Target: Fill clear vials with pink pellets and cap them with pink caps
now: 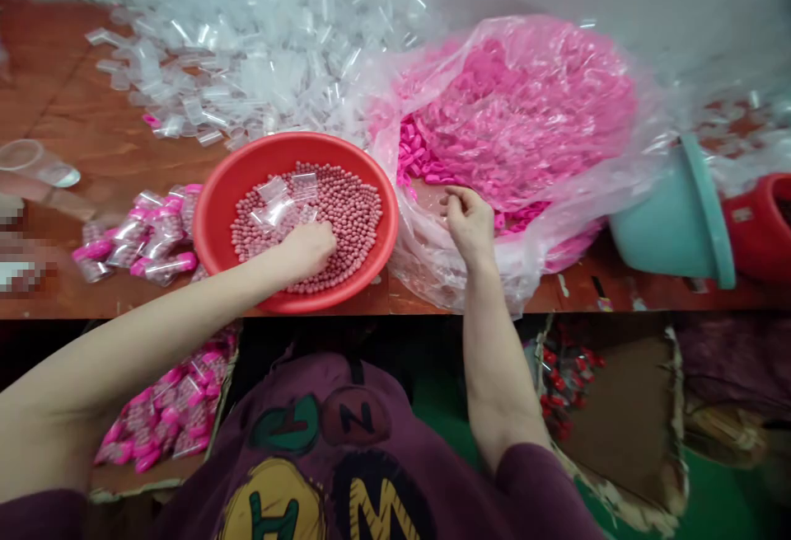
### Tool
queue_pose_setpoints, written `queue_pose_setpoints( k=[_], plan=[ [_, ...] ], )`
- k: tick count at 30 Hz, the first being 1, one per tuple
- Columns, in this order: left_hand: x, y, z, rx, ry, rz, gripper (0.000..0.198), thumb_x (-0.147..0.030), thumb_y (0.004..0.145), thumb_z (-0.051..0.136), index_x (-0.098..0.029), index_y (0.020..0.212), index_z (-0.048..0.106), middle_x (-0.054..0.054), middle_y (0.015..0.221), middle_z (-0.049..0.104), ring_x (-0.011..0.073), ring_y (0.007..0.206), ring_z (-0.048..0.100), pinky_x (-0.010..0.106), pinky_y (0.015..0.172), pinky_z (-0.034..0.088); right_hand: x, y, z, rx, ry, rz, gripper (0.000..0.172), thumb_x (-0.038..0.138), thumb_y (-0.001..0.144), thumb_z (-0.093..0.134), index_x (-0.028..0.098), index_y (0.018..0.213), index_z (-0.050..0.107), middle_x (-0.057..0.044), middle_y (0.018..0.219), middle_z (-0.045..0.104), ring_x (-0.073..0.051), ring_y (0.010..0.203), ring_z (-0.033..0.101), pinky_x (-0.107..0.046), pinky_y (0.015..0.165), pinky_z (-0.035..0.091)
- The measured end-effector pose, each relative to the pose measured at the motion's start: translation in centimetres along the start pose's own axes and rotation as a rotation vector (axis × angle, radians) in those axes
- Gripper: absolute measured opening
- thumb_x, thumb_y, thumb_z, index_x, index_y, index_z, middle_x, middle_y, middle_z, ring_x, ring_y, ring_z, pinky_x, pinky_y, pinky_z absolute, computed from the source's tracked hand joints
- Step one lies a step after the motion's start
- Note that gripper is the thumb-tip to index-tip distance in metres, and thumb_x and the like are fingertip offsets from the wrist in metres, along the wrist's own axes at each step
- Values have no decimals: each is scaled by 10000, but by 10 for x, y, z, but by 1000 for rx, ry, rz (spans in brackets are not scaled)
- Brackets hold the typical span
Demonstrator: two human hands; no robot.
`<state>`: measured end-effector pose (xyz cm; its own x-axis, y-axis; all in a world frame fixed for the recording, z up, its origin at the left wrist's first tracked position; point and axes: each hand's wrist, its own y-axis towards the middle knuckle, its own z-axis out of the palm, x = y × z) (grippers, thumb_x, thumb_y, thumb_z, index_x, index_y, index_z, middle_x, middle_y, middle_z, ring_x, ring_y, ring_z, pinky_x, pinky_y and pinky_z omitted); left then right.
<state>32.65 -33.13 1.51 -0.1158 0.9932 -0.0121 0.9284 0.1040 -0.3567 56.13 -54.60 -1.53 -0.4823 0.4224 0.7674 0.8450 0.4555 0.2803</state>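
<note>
My left hand (311, 250) is closed low over the pink beads (352, 227) in a red basin (207, 218). What its fingers hold, if anything, is hidden. Just beyond it, several clear plastic containers (275, 198) lie on the beads. My right hand (468, 223) hovers at the mouth of a clear plastic bag (432, 272), its fingers loosely bent and apart with nothing visible in them. Bright pink plastic caps (420, 152) are heaped inside the bag, close to that hand.
Clear empty containers (259, 54) are piled behind the basin. Filled, pink-capped containers (154, 231) lie to its left, and more (166, 416) are in a box below the table. A teal bucket (667, 218) and another red basin (760, 227) stand right. Part of a person (16, 251) shows far left.
</note>
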Motion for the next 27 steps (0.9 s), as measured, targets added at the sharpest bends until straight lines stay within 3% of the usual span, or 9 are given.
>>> queue_pose_setpoints(
  k=[3, 8, 11, 16, 18, 20, 21, 24, 27],
  plan=[
    [-16, 25, 2, -5, -98, 44, 346, -69, 902, 523, -46, 1115, 794, 222, 1122, 762, 308, 1048, 767, 348, 857, 551, -39, 38, -9, 68, -370, 57, 449, 156, 946, 433, 112, 1216, 789, -194, 1175, 828, -319, 1139, 765, -499, 1081, 592],
    [-19, 43, -3, -99, -342, 31, 193, -176, 855, 649, -100, 986, 768, 148, 1033, 755, 247, 905, 712, 328, 794, 517, -50, 76, 25, 225, -529, 12, 493, 110, 943, 421, 72, 1307, 752, -239, 1392, 741, -339, 1307, 658, -473, 1191, 482],
    [-9, 32, -9, -214, -650, 41, 152, -237, 819, 696, -139, 928, 738, 67, 898, 729, 201, 823, 643, 326, 794, 491, -46, 84, 45, 282, -590, 0, 481, 145, 979, 426, 36, 1355, 705, -286, 1483, 656, -397, 1362, 575, -556, 1182, 440],
    [-2, -6, -19, -350, -1300, 63, 167, -249, 853, 694, -155, 984, 739, 37, 1000, 744, 158, 936, 650, 325, 921, 509, -48, 83, 50, 297, -732, -7, 366, 250, 1021, 517, 44, 1244, 721, -312, 1436, 653, -456, 1415, 493, -643, 1157, 401],
    [-2, -19, -17, -324, -1578, 69, 201, -303, 888, 714, -148, 1013, 740, 61, 1037, 754, 163, 970, 680, 326, 921, 528, -49, 83, 47, 234, -578, 61, 236, 257, 969, 632, 90, 1088, 748, -287, 1356, 694, -435, 1370, 527, -649, 1181, 366],
    [-2, -30, -13, -287, -1829, 102, 259, -359, 930, 721, -144, 1073, 740, 102, 1092, 768, 188, 1016, 722, 327, 896, 553, -48, 83, 43, 137, -245, 172, 51, 209, 879, 726, 159, 890, 726, -201, 1134, 750, -354, 1205, 608, -586, 1177, 381],
    [-2, -36, -10, -277, -1930, 116, 284, -376, 947, 723, -143, 1109, 737, 122, 1119, 772, 205, 1041, 740, 327, 882, 563, -45, 82, 41, 97, -81, 223, 48, 184, 856, 729, 189, 821, 696, -142, 993, 743, -303, 1075, 635, -542, 1136, 422],
    [-2, -49, -2, -274, -2126, 130, 329, -369, 963, 739, -148, 1205, 710, 152, 1148, 779, 247, 1093, 766, 330, 852, 583, -30, 77, 35, 51, 205, 304, 125, 196, 910, 607, 239, 794, 630, 8, 700, 599, -183, 694, 560, -419, 872, 533],
    [-4, -61, 4, -283, -2236, 137, 362, -296, 933, 745, -156, 1259, 673, 147, 1143, 785, 264, 1110, 769, 332, 838, 589, 0, 63, 29, 96, 551, 346, 40, 236, 889, 633, 245, 912, 664, 50, 676, 581, -122, 550, 462, -300, 624, 471]
  ],
)
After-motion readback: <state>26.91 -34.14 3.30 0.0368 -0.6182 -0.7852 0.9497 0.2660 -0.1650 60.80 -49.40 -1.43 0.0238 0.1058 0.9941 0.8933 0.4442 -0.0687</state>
